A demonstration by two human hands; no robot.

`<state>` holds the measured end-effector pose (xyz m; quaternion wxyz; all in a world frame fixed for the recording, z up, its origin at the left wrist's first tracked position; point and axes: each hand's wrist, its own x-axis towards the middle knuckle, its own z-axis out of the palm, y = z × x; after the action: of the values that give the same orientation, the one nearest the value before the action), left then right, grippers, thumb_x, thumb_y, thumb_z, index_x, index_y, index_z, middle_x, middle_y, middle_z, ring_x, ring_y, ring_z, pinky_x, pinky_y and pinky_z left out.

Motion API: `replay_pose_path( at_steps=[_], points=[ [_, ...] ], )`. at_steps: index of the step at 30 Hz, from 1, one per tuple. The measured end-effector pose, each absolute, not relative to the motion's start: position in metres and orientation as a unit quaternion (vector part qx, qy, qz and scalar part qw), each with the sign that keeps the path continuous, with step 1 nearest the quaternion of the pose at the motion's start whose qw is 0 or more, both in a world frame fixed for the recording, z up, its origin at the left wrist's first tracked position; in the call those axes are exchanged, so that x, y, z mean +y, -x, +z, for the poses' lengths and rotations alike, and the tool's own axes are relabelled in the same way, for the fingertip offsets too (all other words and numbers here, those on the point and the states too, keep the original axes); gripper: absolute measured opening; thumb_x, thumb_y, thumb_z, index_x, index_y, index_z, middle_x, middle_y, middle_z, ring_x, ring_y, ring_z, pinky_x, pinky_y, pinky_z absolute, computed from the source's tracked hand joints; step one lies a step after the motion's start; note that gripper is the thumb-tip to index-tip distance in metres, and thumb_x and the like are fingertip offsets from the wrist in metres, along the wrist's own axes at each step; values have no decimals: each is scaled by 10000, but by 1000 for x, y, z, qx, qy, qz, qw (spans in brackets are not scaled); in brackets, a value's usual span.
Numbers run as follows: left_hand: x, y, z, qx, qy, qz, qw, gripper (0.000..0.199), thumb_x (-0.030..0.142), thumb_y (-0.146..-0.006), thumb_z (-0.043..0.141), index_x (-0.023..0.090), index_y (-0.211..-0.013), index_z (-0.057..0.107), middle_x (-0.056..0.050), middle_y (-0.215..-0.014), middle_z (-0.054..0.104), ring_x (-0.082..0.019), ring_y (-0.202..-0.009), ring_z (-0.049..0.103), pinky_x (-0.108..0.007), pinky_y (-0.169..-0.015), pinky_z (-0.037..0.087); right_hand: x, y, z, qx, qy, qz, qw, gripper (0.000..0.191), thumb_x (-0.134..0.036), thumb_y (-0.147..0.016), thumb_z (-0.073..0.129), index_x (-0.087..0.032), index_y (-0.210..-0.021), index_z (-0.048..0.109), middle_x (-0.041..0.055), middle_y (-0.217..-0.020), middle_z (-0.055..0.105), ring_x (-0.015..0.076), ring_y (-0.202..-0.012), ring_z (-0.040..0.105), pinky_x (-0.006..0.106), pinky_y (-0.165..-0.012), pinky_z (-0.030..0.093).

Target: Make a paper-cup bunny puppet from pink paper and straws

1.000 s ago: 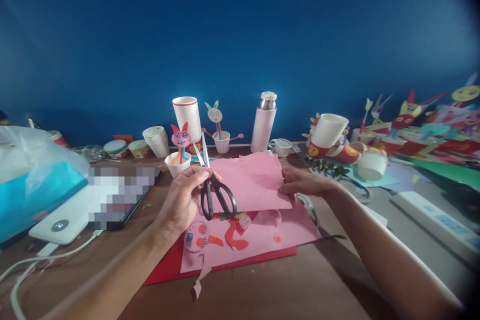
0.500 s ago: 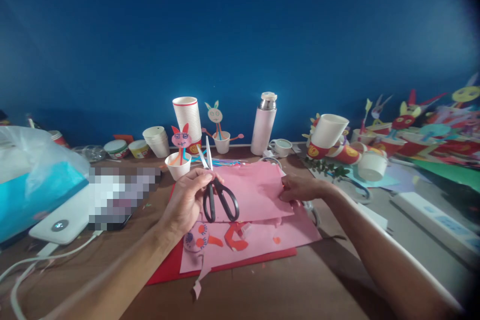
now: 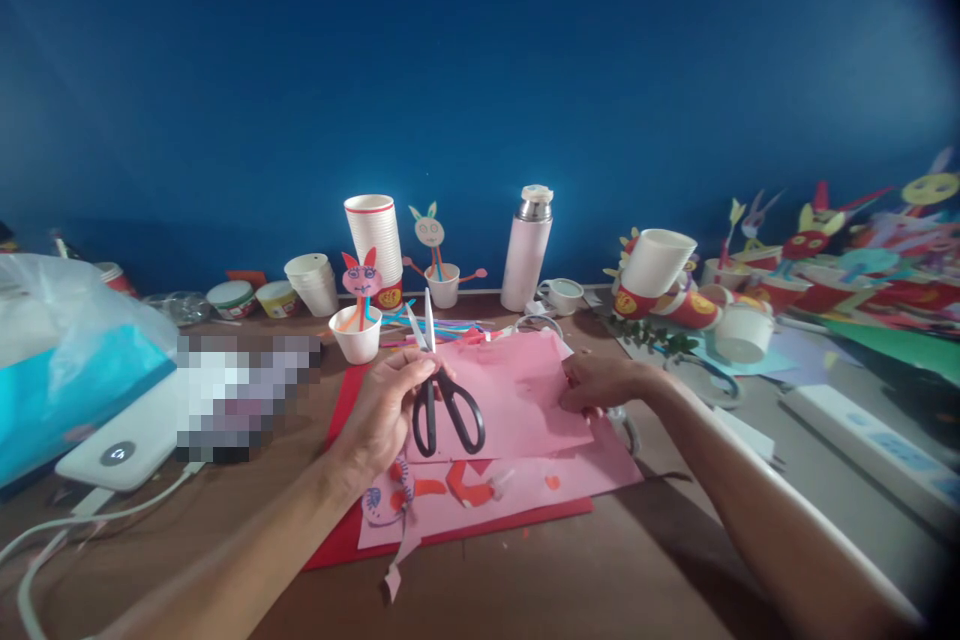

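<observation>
seen over my head-camera link, a left hand (image 3: 386, 405) pinches black-handled scissors (image 3: 442, 382) near the pivot, thumb and fingers closed, the slightly parted blades pointing up and the loops hanging down. whether those fingers also grip paper, i cannot tell. opposite, a right hand (image 3: 604, 382) has its fingers closed on the right edge of a pink sheet (image 3: 517, 390), which spreads between the two hands behind the scissors' loops. below it, i see a second pink sheet (image 3: 525, 505) over a red sheet (image 3: 343, 420) on a brown table (image 3: 525, 590), with a drawn face cut-out (image 3: 384, 500) and an orange-red cut-out (image 3: 470, 488) near its front. beyond the left hand, a pink-faced paper figure (image 3: 361, 280) stands in a white cup (image 3: 355, 340); a pale bottle (image 3: 525, 260) rises near a blue wall (image 3: 480, 70).
</observation>
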<state>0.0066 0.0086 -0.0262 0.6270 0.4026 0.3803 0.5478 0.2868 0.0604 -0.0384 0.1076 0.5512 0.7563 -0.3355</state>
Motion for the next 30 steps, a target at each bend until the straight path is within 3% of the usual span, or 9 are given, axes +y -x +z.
replay_pose_path(
  at_steps=[5, 8, 11, 13, 17, 20, 24, 30],
  points=[
    [9, -8, -30, 386, -401, 537, 634, 75, 207, -668, 622, 133, -660, 610, -24, -660, 657, -103, -601, 573, -191, -575, 429, 59, -296, -22, 753, -577, -308, 78, 217, -360, -671, 555, -158, -716, 619, 47, -641, 661, 156, -554, 597, 213, -473, 396],
    [11, -9, -31, 397, -393, 537, 632, 69, 204, -653, 631, 138, -652, 610, -21, -644, 655, -106, -599, 573, -198, -580, 432, 58, -301, -8, 732, -664, -152, 16, 359, -512, -691, 534, -195, -833, 624, 65, -755, 659, 206, -658, 603, 262, -526, 395],
    [12, -10, -32, 398, -400, 541, 623, 70, 197, -655, 627, 129, -649, 613, -34, -658, 659, -115, -628, 579, -199, -590, 431, 50, -291, 0, 736, -671, -64, -58, 342, -502, -736, 492, -221, -885, 616, 57, -844, 647, 225, -746, 588, 287, -584, 394],
    [12, -10, -33, 401, -407, 541, 617, 80, 202, -661, 623, 123, -652, 617, -40, -666, 660, -119, -642, 584, -199, -597, 430, 41, -276, 1, 795, -581, -145, -94, 289, -434, -737, 531, -232, -925, 616, 27, -838, 652, 177, -736, 588, 254, -621, 407],
    [12, -10, -36, 415, -395, 533, 622, 86, 211, -642, 642, 129, -653, 618, -15, -645, 644, -102, -589, 570, -192, -566, 421, 19, -238, -7, 859, -407, -310, -23, 370, -414, -696, 601, -260, -1032, 603, 10, -934, 651, 162, -787, 589, 231, -646, 420],
    [13, -10, -38, 417, -394, 533, 622, 95, 216, -638, 646, 129, -632, 608, -2, -633, 629, -88, -553, 548, -184, -532, 408, 7, -218, -20, 872, -398, -286, -10, 418, -394, -660, 643, -274, -1058, 595, 17, -943, 645, 181, -811, 583, 259, -678, 414],
    [15, -10, -42, 420, -395, 532, 620, 96, 227, -653, 637, 136, -641, 607, -4, -639, 624, -98, -575, 556, -191, -546, 415, 2, -206, -37, 886, -397, -239, -20, 329, -336, -696, 626, -262, -1016, 622, 29, -876, 648, 179, -770, 583, 263, -665, 397],
    [15, -9, -51, 435, -391, 508, 632, 61, 226, -667, 627, 174, -636, 618, 9, -637, 613, -95, -547, 545, -190, -533, 418, 4, -209, -30, 884, -371, -283, -10, 292, -349, -717, 587, -254, -988, 636, 15, -820, 657, 159, -711, 594, 239, -616, 407]
  ],
)
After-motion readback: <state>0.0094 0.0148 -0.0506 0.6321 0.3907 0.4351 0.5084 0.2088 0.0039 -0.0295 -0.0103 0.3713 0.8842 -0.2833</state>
